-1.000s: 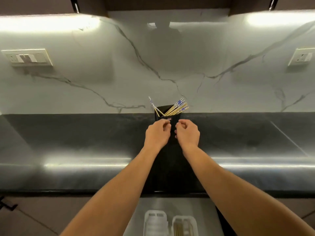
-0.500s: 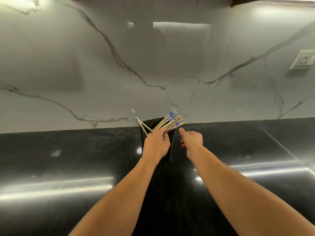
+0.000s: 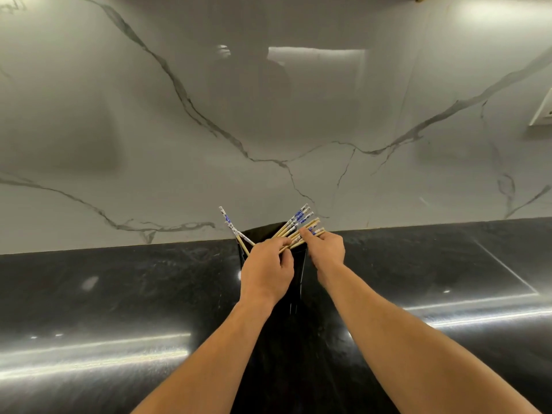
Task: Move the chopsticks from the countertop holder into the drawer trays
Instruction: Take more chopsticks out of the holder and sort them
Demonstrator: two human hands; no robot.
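Black countertop (image 3: 119, 294), marble wall (image 3: 179, 115) behind: left hand (image 3: 265, 270) grips the holder (image 3: 260, 233), right hand (image 3: 326, 250) pinches the fanned chopsticks (image 3: 298, 219).

Chopsticks (image 3: 298, 227), centre of frame: pale tan shafts, white tops with blue pattern. Holder (image 3: 260, 233) beneath them: plain glossy black. Countertop (image 3: 119, 288), lower half: black, faint grey mottling, white light streaks. Backsplash (image 3: 179, 115), upper half: pale grey marble, dark grey branching veins. Socket plate (image 3: 542, 112), right edge: cream.
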